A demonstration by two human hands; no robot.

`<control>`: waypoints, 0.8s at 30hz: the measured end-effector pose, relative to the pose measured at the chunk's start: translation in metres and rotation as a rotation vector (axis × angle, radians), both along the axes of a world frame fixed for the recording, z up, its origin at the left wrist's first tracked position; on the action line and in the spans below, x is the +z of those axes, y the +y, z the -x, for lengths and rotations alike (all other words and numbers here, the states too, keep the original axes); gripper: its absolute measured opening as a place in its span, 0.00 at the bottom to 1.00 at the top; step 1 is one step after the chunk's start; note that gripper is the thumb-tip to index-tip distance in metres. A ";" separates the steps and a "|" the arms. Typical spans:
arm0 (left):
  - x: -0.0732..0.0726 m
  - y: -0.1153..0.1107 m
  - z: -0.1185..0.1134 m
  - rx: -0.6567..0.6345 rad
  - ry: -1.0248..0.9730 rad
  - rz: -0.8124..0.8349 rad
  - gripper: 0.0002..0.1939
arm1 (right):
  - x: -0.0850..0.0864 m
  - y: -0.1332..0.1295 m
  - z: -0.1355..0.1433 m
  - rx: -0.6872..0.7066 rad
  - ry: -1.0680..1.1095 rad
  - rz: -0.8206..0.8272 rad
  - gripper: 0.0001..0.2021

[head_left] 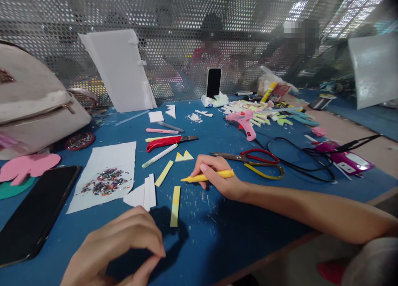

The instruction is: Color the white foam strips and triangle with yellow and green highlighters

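Note:
My right hand (217,179) grips a yellow marker (214,176) like a pen, its tip pointing left just above the blue table. Left of that tip lies a pale yellow paper strip (175,207), with a deeper yellow patch in its upper half. My left hand (118,244) hovers at the near edge, thumb and index tips together in a pinch, with nothing visible between them. Another yellow strip (164,173) and a yellow zigzag piece (184,156) lie farther back. White paper strips (149,192) rest beyond my left hand.
Scissors (248,157), a red-handled cutter (164,143) and a pink glue gun (244,122) with a black cord lie beyond my right hand. Left are glitter-covered paper (124,157), a black phone (37,211) and a backpack (37,103). Another phone (214,82) stands against the perforated metal screen.

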State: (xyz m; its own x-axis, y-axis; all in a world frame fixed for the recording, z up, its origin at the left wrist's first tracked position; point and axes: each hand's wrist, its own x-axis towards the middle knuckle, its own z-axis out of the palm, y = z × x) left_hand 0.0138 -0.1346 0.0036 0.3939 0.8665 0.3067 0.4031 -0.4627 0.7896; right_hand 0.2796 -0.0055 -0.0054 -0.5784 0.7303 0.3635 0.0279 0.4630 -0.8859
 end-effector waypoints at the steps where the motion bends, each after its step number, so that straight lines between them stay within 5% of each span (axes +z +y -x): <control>1: 0.007 0.007 -0.006 -0.052 -0.004 0.008 0.05 | 0.000 0.000 0.000 0.001 0.001 0.001 0.16; 4: 0.022 0.016 -0.020 0.012 -0.038 0.048 0.08 | -0.001 0.001 -0.001 0.000 -0.004 0.005 0.16; 8: 0.023 0.013 -0.024 0.102 -0.061 0.164 0.07 | -0.001 0.001 -0.001 0.000 -0.016 0.011 0.16; 13: 0.017 0.014 -0.018 -0.015 -0.019 0.176 0.04 | -0.001 0.001 -0.002 0.003 -0.021 0.014 0.16; 18: 0.020 0.012 -0.023 0.075 -0.138 0.257 0.06 | -0.001 0.001 -0.002 0.000 -0.027 0.021 0.16; 24: 0.021 0.016 -0.019 0.004 -0.195 0.331 0.09 | 0.000 0.000 -0.001 -0.009 -0.024 0.022 0.16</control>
State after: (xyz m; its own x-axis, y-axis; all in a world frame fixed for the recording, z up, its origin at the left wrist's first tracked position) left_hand 0.0330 -0.1186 0.0242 0.3520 0.9327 0.0785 0.2321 -0.1682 0.9580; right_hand 0.2809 -0.0050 -0.0059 -0.5803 0.7431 0.3333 0.0528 0.4427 -0.8951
